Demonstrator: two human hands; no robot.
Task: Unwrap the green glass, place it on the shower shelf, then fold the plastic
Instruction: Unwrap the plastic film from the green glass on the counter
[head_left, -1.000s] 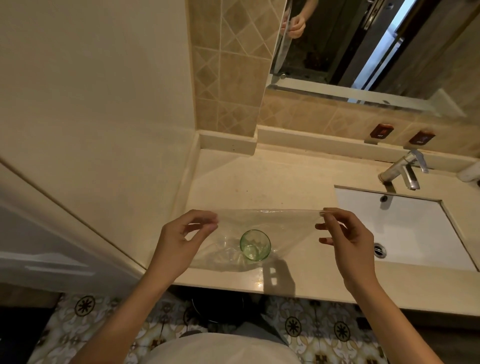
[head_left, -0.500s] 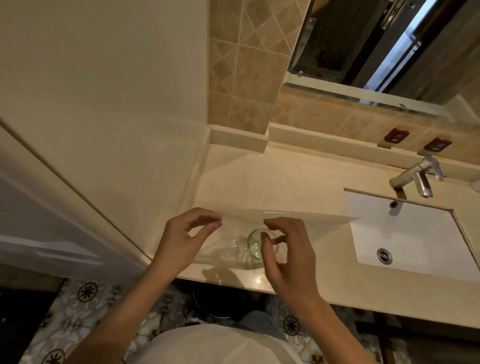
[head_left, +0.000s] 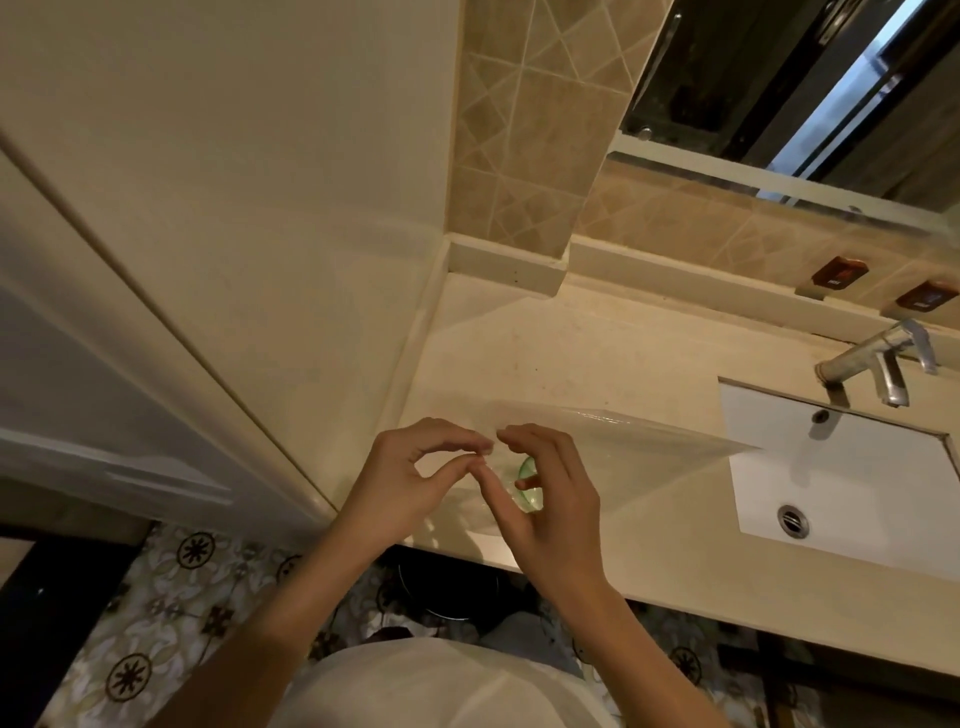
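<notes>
A small green glass (head_left: 529, 480) stands on the beige counter (head_left: 571, 358) near its front edge, mostly hidden behind my right hand. A clear plastic sheet (head_left: 639, 447) hangs over it and stretches right toward the sink. My left hand (head_left: 415, 478) pinches the sheet's top edge between thumb and fingers. My right hand (head_left: 550, 488) has come up beside it, fingertips almost touching the left ones, pinching the same edge above the glass.
A white sink basin (head_left: 852, 478) with a chrome tap (head_left: 878, 364) lies to the right. A cream wall (head_left: 234, 208) borders the counter on the left, a tiled column (head_left: 524, 145) and a mirror (head_left: 789, 78) rise behind. Patterned floor (head_left: 171, 597) shows below.
My right hand has travelled left along the plastic's top edge, from the sheet's right end to meet my left hand over the glass. The view has shifted slightly left.
</notes>
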